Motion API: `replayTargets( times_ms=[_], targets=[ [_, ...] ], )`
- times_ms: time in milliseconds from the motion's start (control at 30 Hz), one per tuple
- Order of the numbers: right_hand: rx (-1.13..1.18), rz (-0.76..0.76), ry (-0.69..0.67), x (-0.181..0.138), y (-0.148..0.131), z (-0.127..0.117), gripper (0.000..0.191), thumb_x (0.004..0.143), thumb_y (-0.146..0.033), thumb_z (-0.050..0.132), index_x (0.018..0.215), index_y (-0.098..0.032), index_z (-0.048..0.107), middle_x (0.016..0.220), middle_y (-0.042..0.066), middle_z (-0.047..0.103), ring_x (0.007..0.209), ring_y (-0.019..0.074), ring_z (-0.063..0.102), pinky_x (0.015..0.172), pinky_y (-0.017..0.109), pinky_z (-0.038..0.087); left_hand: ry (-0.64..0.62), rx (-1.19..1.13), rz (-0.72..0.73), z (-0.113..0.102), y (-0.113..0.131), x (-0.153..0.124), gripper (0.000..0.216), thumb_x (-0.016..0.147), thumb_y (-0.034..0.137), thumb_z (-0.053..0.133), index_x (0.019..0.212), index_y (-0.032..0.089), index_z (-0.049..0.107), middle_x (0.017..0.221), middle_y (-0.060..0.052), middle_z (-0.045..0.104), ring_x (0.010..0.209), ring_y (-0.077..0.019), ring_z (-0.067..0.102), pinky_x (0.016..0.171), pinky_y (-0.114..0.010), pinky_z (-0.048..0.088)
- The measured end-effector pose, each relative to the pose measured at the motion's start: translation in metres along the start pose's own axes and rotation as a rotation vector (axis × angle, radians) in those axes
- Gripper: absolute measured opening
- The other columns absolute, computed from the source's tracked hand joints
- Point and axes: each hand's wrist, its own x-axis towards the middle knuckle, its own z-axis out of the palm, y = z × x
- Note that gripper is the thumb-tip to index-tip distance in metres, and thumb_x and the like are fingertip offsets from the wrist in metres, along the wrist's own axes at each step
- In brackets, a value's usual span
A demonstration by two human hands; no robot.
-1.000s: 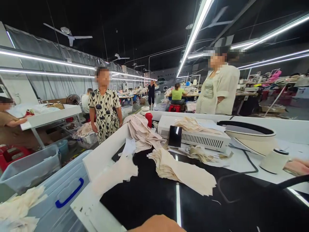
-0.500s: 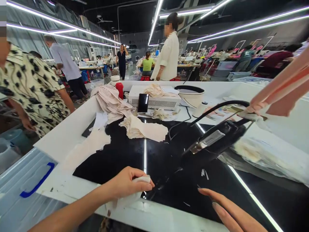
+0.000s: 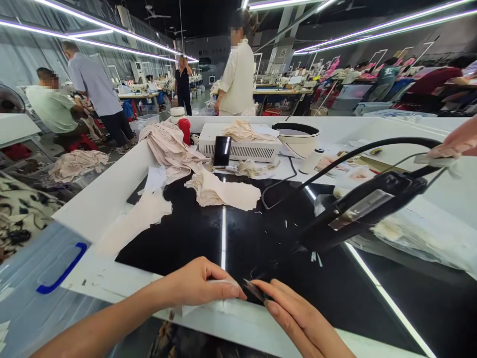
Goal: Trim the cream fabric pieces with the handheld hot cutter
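Your left hand pinched a pale cloth piece over the white table's near edge, beside small dark snips gripped in your right hand, seemingly a trimming step that called for steady cloth and careful blades.

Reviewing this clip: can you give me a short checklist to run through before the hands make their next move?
1. Left hand has a grip on the pale piece: ok, pinched by thumb and fingers.
2. Right hand holds the small metal tool: ok.
3. Tool tip well clear of the left fingertips: not ok, in my judgement; it points toward them, close by.
4. Tool open or closed: cannot tell, too small and blurred.
5. Black surface free of scraps: not ok, white scraps lie on it.
6. Cream stack away from both hands: ok, farther back.
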Motion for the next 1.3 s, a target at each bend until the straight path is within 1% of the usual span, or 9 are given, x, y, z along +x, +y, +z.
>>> replayTargets(
  times_ms=[133,200,267,333,467,600,867,1033,1300],
  targets=[
    [0.068,-0.059,-0.070,0.007,-0.011,0.003,0.045,0.104,-0.055,0.041,0.125,-0.031,0.073,0.096,0.005,0.075,0.089,0.0235,0.074,0.075,0.028,0.062,-0.010,-0.019,-0.026,0.003,0.000,-0.001,0.034,0.088,0.042,0.069,0.107,0.017,0.083,0.094,-0.005,0.078,0.081,-0.0186,0.063,0.073,-0.025,0.043],
    [0.086,-0.081,-0.101,0.009,-0.015,0.003,0.046,0.105,-0.056,0.038,0.124,-0.031,0.073,0.088,0.004,0.072,0.080,0.0222,0.072,0.069,0.028,0.060,-0.016,-0.025,-0.032,0.005,0.000,-0.001,0.033,0.088,0.042,0.070,0.104,0.018,0.084,0.078,-0.001,0.072,0.069,-0.0142,0.054,0.064,-0.023,0.038],
    [0.093,-0.095,-0.123,0.010,-0.017,0.004,0.047,0.105,-0.057,0.037,0.122,-0.032,0.073,0.083,0.003,0.070,0.076,0.0215,0.070,0.067,0.027,0.059,-0.018,-0.020,-0.048,0.006,-0.001,0.000,0.033,0.088,0.045,0.071,0.098,0.016,0.084,0.062,0.003,0.056,0.060,-0.0106,0.038,0.055,-0.023,0.027],
    [0.096,-0.096,-0.135,0.011,-0.017,0.005,0.047,0.105,-0.057,0.036,0.119,-0.031,0.074,0.082,0.003,0.069,0.075,0.0213,0.069,0.067,0.027,0.058,-0.020,-0.008,-0.066,0.007,-0.001,0.001,0.035,0.088,0.048,0.072,0.090,0.015,0.084,0.057,0.004,0.041,0.058,-0.0097,0.028,0.052,-0.025,0.019],
    [0.102,-0.085,-0.147,0.011,-0.017,0.007,0.048,0.106,-0.055,0.035,0.112,-0.029,0.075,0.082,0.004,0.068,0.077,0.0207,0.069,0.069,0.027,0.057,-0.024,-0.004,-0.086,0.007,-0.002,0.000,0.038,0.089,0.051,0.072,0.088,0.015,0.083,0.058,0.005,0.035,0.059,-0.0098,0.025,0.052,-0.026,0.016],
    [0.112,-0.066,-0.168,0.011,-0.018,0.007,0.047,0.107,-0.054,0.034,0.108,-0.028,0.074,0.081,0.003,0.065,0.075,0.0195,0.067,0.070,0.027,0.055,-0.022,0.012,-0.095,0.008,-0.003,-0.001,0.040,0.088,0.053,0.072,0.094,0.015,0.084,0.059,0.004,0.039,0.060,-0.0103,0.028,0.052,-0.026,0.018],
    [0.094,-0.080,-0.168,0.010,-0.014,0.010,0.046,0.107,-0.052,0.035,0.115,-0.029,0.074,0.084,0.004,0.066,0.077,0.0197,0.068,0.069,0.027,0.055,-0.009,0.016,-0.108,0.009,-0.005,-0.001,0.037,0.087,0.050,0.072,0.099,0.018,0.085,0.061,0.002,0.053,0.059,-0.0108,0.032,0.054,-0.025,0.023],
    [0.079,-0.082,-0.148,0.010,-0.012,0.011,0.044,0.107,-0.050,0.037,0.112,-0.028,0.075,0.084,0.004,0.069,0.079,0.0197,0.070,0.071,0.027,0.056,-0.021,0.042,-0.103,0.009,-0.008,-0.001,0.040,0.088,0.053,0.071,0.103,0.019,0.084,0.077,-0.002,0.070,0.068,-0.0148,0.051,0.061,-0.024,0.035],
    [0.047,-0.097,-0.117,0.008,-0.011,0.009,0.044,0.108,-0.048,0.036,0.117,-0.030,0.076,0.087,0.004,0.072,0.081,0.0207,0.071,0.071,0.028,0.057,-0.035,0.085,-0.063,0.005,-0.007,-0.004,0.036,0.085,0.047,0.073,0.099,0.016,0.082,0.083,-0.002,0.071,0.075,-0.0168,0.057,0.065,-0.023,0.039]
  ],
)
